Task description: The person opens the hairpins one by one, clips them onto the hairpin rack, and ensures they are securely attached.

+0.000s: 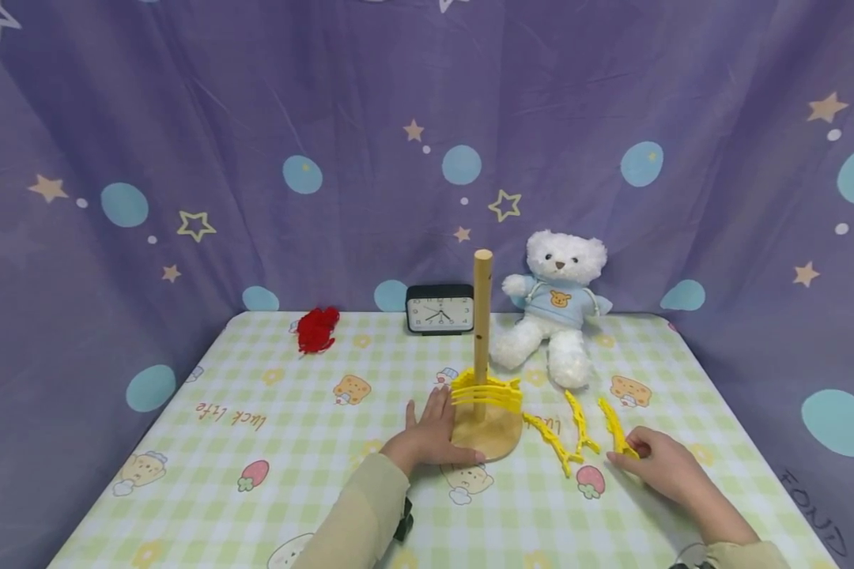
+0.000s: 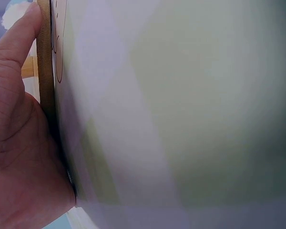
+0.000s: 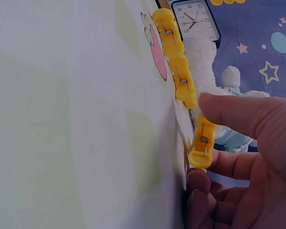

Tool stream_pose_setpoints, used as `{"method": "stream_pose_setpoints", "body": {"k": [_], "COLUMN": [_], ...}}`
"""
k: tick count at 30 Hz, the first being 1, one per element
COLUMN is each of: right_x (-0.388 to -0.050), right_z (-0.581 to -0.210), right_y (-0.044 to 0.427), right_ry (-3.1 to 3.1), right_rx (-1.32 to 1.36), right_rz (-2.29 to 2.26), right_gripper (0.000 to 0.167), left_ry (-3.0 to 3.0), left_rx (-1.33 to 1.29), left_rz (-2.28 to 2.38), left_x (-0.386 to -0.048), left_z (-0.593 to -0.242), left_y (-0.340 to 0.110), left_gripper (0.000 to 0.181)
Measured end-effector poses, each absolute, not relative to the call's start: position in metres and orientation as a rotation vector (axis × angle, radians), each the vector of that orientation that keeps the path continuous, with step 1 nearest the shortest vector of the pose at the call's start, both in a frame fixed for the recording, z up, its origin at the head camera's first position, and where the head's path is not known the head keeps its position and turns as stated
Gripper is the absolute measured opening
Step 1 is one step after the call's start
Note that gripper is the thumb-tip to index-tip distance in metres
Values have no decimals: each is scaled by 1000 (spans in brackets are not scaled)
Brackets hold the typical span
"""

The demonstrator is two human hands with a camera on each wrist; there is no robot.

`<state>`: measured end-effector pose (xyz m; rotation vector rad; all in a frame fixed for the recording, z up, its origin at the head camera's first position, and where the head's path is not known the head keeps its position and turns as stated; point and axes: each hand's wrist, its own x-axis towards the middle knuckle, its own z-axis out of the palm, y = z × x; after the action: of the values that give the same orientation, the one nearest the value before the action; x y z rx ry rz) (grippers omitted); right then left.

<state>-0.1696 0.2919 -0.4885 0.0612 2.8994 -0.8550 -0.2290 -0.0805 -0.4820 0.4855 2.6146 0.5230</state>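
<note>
A wooden stand with an upright post and a round base stands mid-table. Several yellow curved plastic clips hang around the lower post. My left hand rests against the base's left side with fingers extended, its thumb along the front edge. At the right, my right hand pinches the near end of a yellow spring clip between thumb and index finger; a small metal spring shows on this clip in the right wrist view. Two similar clips lie between the hands.
A white teddy bear in a blue top sits behind the clips. A black-framed clock stands at the back, behind the post. Red stringy material lies back left. The checked tablecloth covers the table; a purple curtain encloses it.
</note>
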Motion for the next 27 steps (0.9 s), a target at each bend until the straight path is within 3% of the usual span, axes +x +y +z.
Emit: {"method": "stream_pose_setpoints", "body": {"k": [8, 27], "right_x": [-167, -169], "right_z": [-479, -453], "right_y": [293, 246], "right_ry": [2907, 3058], "right_rx": [156, -93], "right_rz": [-919, -1327], "right_gripper": [47, 42], "left_ry": [2628, 2632], "left_rx": [488, 474], "left_rz": [520, 537], "left_x": [-227, -235], "left_z": [-481, -494], "left_y": [-79, -80], "left_gripper": [119, 124]}}
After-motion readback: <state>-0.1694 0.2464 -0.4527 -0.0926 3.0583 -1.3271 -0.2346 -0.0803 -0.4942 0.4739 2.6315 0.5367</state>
